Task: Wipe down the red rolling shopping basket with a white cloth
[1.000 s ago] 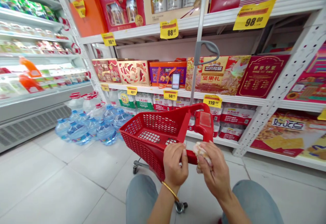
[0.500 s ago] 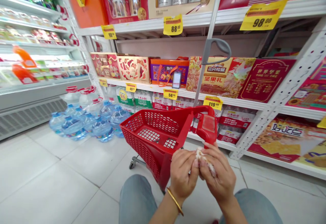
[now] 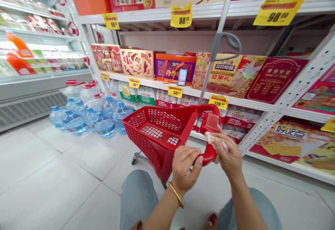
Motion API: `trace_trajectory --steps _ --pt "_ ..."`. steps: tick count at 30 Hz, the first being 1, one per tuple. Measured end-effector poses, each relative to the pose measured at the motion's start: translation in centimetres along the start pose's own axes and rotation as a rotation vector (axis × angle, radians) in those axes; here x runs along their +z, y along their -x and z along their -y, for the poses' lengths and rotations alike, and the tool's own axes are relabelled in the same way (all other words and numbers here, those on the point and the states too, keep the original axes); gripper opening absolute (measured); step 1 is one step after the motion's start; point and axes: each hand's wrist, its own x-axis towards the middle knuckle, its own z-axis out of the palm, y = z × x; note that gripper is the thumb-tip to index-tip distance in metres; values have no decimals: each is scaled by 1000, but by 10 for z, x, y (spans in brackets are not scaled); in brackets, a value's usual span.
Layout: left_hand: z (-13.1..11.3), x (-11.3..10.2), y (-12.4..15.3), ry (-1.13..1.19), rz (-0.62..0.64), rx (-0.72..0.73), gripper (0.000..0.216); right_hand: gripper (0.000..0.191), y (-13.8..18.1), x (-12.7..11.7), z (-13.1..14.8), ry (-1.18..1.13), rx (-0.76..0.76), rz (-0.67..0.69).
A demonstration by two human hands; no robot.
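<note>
R hand (image 3: 230,156) moved off L hand (image 3: 184,167) | wad (image 3: 210,139) in R, on cart hndl (image 3: 208,157)

The cart (image 3: 157,156) is red, the wad (image 3: 210,138) whitish.

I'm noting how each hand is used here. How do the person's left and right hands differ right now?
The left hand is curled on the red shopping cart handle with no wad showing in it, while the right hand holds a crumpled whitish wad against that handle. A gold bangle circles the left hand's wrist; the right hand's wrist is bare. Both hands are at the handle with fingers bent.
</note>
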Motion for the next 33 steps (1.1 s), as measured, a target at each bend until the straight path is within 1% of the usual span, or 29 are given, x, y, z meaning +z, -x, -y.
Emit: trace_trajectory --steps 3,5,9,12,14,16,20,24,29,33 --pt "0 2 0 -20 10 -15 14 12 -2 1 -5 -20 30 -53" --pt "-1 5 1 -40 24 -36 16 12 0 2 -2 -12 25 -67" --pt "-3 7 4 -95 64 -76 20 11 11 3 16 51 -13 -62" --pt "-4 6 6 -127 95 -82 22 10 23 4 34 71 -87 -30" --pt "-5 6 6 -127 115 -80 22 12 30 7 43 89 -142 12" --pt "-5 6 6 -108 119 -84 23 16 34 11 47 122 -172 14" --pt "-6 5 3 -50 97 -91 21 13 31 16 44 133 -202 -55" --pt "-6 5 0 -7 81 -78 18 10 21 16 38 107 -236 -65" --pt "-5 5 -2 11 72 -79 15 9 18 15 30 55 -210 -73" --pt "-4 4 -3 4 46 -61 15 8 15 12 16 30 -142 -101"
